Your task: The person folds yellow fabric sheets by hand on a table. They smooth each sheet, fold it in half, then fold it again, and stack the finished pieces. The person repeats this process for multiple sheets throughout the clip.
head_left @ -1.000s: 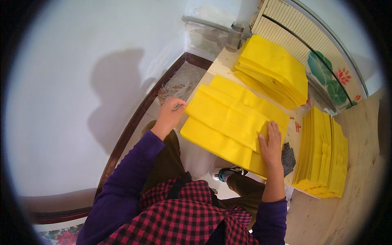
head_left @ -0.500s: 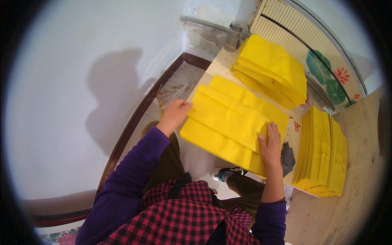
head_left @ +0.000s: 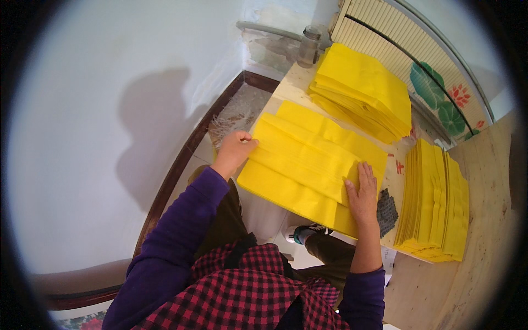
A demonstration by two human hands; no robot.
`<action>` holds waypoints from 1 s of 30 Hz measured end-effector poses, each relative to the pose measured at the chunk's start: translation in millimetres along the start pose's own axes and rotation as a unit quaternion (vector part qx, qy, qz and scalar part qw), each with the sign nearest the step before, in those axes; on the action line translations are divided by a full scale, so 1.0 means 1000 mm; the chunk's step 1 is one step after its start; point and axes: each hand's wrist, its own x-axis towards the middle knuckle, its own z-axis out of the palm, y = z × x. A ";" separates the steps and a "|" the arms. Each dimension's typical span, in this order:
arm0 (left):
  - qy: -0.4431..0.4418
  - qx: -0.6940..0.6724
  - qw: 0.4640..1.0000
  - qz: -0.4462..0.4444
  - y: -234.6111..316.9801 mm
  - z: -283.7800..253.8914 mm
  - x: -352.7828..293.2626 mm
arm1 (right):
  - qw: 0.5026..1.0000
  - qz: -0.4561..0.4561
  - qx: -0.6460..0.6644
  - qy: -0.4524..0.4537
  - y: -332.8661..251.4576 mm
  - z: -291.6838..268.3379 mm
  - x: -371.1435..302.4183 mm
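Note:
A folded yellow sheet [head_left: 308, 155], which looks like cloth or soft paper, lies on top of a flat yellow stack [head_left: 286, 193] on the wooden table in front of me. My left hand [head_left: 234, 154] pinches the sheet's left edge, thumb and fingertips together. Spread flat, my right hand [head_left: 362, 193] presses on the right end of the sheet. Its fingers point away from me and rest on the yellow surface. The layers under the top sheet are mostly hidden.
Behind the stack rises a tall pile of folded yellow sheets [head_left: 363, 91]. Another yellow bundle [head_left: 432, 203] stands at right, beside a dark grey cloth scrap [head_left: 387, 213]. A jar [head_left: 309, 47] sits at the table's far corner. The white wall [head_left: 82, 137] is to the left.
The view has shifted slightly. My left hand stays at the sheet's left edge and my right hand stays flat on its right end; the sheet looks a little smoother.

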 end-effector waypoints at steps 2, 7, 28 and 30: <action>-0.014 -0.008 1.000 -0.001 0.004 0.000 -0.001 | 1.000 -0.003 -0.001 0.002 -0.001 0.000 0.000; -0.025 -0.031 0.999 -0.023 0.011 -0.001 0.001 | 1.000 -0.005 -0.013 -0.006 -0.002 -0.002 0.000; -0.013 -0.130 0.986 -0.107 0.010 -0.002 0.003 | 1.000 -0.004 -0.019 -0.004 -0.003 0.000 -0.004; -0.024 -0.113 0.987 -0.115 0.010 -0.003 0.001 | 1.000 -0.003 -0.022 -0.004 -0.002 0.000 -0.004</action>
